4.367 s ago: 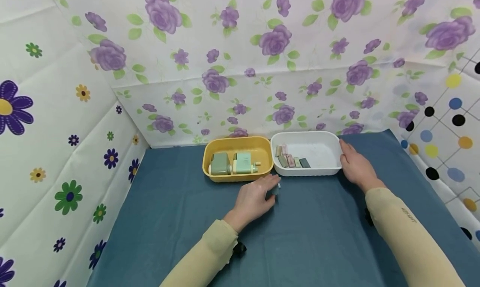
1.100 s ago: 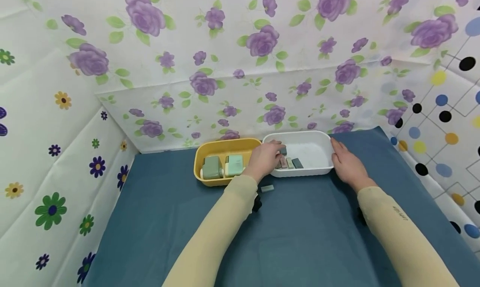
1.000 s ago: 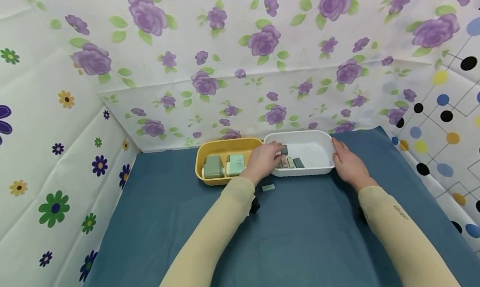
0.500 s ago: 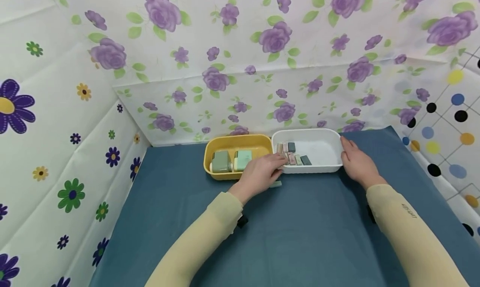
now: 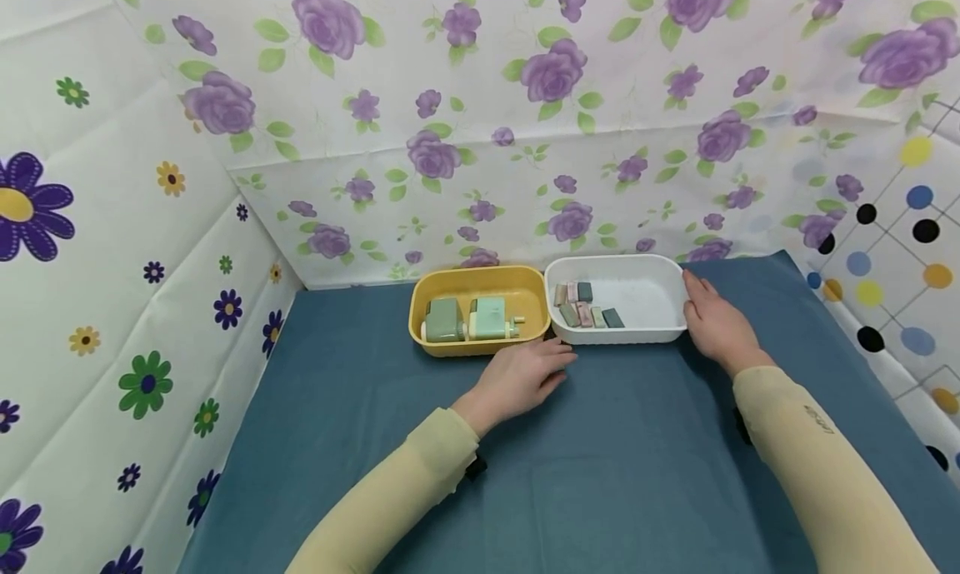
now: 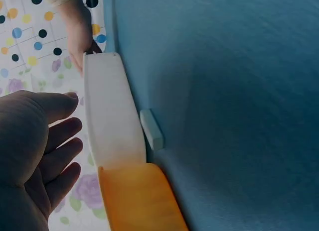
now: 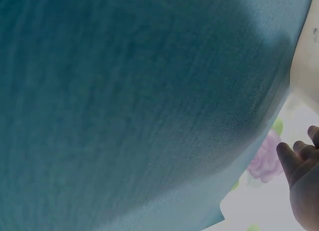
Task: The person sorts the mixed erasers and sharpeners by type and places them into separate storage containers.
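My left hand (image 5: 521, 378) hovers in front of where the two trays meet, its fingers loosely extended and holding nothing. A pale green eraser-like block (image 6: 152, 129) lies on the cloth in the left wrist view, apart from the fingers; in the head view the hand hides it. Against the right end of the white tray (image 5: 656, 337) my right hand (image 5: 716, 320) rests with straight fingers. Inside that tray's left part sit small pink, tan, green and grey-blue blocks in two rows, among them a grey-blue one (image 5: 585, 291) at the back.
Left of the white tray stands a yellow tray (image 5: 480, 351), touching it. It holds a dark green boxy item (image 5: 444, 320) and a mint one (image 5: 491, 317) with a crank, like pencil sharpeners. Blue cloth (image 5: 600, 474) covers the table; patterned sheets (image 5: 337, 182) rise behind and beside.
The left hand has set a grey-blue block in the white tray's back row, let go and drawn back towards me over the pale green block. The right hand stays at the tray's end.
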A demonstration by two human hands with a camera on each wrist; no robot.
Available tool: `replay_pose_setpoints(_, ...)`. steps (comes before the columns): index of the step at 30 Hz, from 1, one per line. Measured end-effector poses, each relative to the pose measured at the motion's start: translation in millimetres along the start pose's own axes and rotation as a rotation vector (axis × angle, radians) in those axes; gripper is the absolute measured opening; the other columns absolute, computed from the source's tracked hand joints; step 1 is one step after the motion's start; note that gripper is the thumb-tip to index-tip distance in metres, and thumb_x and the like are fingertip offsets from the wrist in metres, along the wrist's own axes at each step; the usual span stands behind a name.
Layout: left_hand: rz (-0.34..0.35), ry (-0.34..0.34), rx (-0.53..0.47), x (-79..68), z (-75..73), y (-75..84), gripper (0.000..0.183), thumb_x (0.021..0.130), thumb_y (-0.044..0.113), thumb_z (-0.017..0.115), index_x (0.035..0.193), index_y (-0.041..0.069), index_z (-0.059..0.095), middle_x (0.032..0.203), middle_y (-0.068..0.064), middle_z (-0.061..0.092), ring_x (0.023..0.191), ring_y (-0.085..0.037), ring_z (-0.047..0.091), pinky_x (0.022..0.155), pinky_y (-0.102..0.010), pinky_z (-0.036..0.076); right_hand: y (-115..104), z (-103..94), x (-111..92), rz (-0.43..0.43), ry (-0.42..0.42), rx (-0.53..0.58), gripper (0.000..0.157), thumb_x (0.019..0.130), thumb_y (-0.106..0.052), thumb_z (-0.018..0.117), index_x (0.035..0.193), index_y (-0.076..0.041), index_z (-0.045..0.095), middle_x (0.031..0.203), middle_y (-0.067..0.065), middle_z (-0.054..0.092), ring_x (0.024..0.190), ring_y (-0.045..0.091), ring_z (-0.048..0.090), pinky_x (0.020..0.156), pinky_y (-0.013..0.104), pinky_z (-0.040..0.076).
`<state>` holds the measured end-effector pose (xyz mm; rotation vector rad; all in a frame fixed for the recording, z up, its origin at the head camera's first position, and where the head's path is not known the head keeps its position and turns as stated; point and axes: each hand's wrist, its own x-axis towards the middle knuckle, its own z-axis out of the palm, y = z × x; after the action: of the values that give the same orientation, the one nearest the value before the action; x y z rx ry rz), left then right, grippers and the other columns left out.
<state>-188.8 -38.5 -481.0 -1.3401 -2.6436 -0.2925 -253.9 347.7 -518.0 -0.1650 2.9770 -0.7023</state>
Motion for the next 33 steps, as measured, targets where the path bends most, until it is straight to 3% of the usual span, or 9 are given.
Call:
replay_pose_setpoints(6, -0.006, -0.207, 0.191, -1.2, 11.9, 1.5, 0.048, 0.106, 0.029, 0.071, 0.151, 0.013, 0.063, 0.150, -0.004, 0.064, 0.144, -0.023, 0.055, 0.121, -0.036, 0.042, 0.2, -2.1, -0.2, 0.003, -0.005, -0.004, 0.063, 0.117, -0.031, 0.021, 0.173, -0.009, 0.001, 0.175, 0.026, 0.011, 0.160, 0.051, 0.011, 0.122, 0.073, 0.018)
replay_pose_setpoints(14, 0.006, -0.324, 0.370, 2.6, 28.5, 0.1, 0.046, 0.115, 0.018, 0.053, 0.161, 0.015, 0.052, 0.164, -0.003, 0.050, 0.156, -0.021, 0.039, 0.127, -0.035, 0.032, 0.1, -1.8, -1.0, 0.002, 0.009, 0.001, 0.063, 0.117, -0.030, 0.021, 0.173, -0.008, 0.002, 0.175, 0.027, 0.013, 0.160, 0.051, 0.012, 0.123, 0.072, 0.018)
replay_pose_setpoints(22, 0.030, -0.360, 0.470, 10.2, 29.8, 2.1, 0.046, 0.115, 0.015, 0.050, 0.161, 0.020, 0.052, 0.164, 0.002, 0.050, 0.155, -0.017, 0.039, 0.127, -0.032, 0.031, 1.5, 3.5, -3.9, 0.005, 0.016, 0.005, 0.063, 0.117, -0.031, 0.021, 0.173, -0.008, 0.003, 0.174, 0.028, 0.015, 0.159, 0.052, 0.014, 0.122, 0.073, 0.019)
replay_pose_setpoints(33, 0.068, -0.344, 0.538, 16.7, 33.0, -0.3, 0.044, 0.111, 0.012, 0.058, 0.154, 0.023, 0.061, 0.154, 0.007, 0.060, 0.147, -0.013, 0.050, 0.122, -0.031, 0.039, -0.9, 2.5, -3.8, 0.003, 0.030, 0.015, 0.063, 0.117, -0.031, 0.021, 0.173, -0.010, 0.002, 0.174, 0.028, 0.015, 0.159, 0.052, 0.014, 0.122, 0.073, 0.019)
